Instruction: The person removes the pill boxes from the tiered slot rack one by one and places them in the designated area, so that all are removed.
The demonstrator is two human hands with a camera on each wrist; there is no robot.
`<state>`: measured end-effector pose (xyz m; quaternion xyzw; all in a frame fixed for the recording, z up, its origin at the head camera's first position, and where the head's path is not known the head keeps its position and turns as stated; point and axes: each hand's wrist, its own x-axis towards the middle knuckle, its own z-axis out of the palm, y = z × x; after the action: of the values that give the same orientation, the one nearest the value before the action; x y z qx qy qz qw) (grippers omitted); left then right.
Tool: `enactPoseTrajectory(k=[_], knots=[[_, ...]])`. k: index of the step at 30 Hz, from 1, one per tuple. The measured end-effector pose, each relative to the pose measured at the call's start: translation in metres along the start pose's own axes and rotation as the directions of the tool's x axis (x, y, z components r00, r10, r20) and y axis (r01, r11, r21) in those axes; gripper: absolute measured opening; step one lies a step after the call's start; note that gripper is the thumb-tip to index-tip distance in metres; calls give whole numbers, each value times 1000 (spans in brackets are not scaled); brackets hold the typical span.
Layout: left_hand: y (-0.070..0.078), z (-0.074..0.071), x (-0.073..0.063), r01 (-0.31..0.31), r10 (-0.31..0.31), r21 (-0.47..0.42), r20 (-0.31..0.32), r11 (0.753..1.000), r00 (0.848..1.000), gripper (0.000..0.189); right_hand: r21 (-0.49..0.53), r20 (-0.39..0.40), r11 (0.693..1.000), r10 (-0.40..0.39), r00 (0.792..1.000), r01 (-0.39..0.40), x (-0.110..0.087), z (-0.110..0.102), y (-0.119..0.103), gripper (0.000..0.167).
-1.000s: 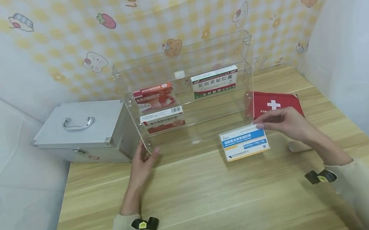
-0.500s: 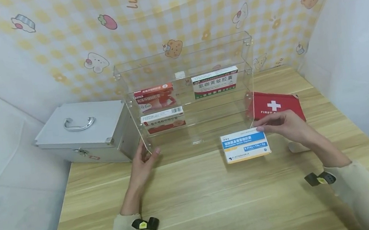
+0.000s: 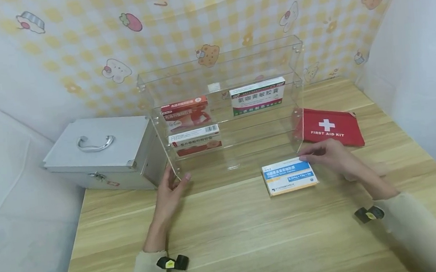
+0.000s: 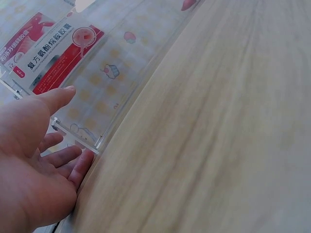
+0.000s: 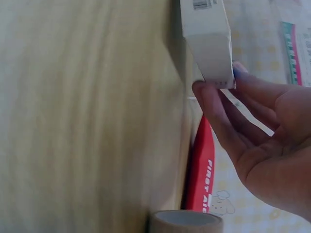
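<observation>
In the head view the two hands are well apart over the desk (image 3: 251, 238). The right hand (image 3: 328, 157) pinches the upper right corner of a blue-and-white medicine box (image 3: 289, 176), which lies to its left with the printed face toward the camera. The left hand (image 3: 171, 195) rests at the lower left corner of a clear stand (image 3: 258, 127), its thumb extended. The stand rises beyond and between the hands, with three boxes on it: an orange-red box (image 3: 187, 115) and, below that, a red-and-white box (image 3: 196, 142), both beyond the left hand, and a green-edged box (image 3: 258, 98) farther off, toward the right hand's side. A silver case (image 3: 106, 159) sits just left of the left hand; a red first aid pouch (image 3: 332, 130) lies just beyond the right.

In the left wrist view that hand's fingers are relaxed, touching the stand's corner — none pinching anything.

In the right wrist view thumb and fingertips clasp the end of the box from opposite sides. Whether its lower edge touches the desk is hard to judge here — the angle is poor. A tan roll (image 5: 187, 222) stands near that hand, partly cut off.
</observation>
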<state>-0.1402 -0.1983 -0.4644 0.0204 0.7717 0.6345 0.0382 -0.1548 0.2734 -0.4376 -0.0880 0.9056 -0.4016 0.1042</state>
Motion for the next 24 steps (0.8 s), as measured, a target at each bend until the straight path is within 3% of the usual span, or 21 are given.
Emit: enactPoseTrajectory(k=[17,24], knots=[[8,1,-3,14,-14,11,-2,1000,1000,67,-115,-51,989,-97,994,91,3,9,7,29],[11,1,-4,35,-34,36,-4,999,999,67,-171,-142,974,-172,975,148,-5,-3,-17,27]])
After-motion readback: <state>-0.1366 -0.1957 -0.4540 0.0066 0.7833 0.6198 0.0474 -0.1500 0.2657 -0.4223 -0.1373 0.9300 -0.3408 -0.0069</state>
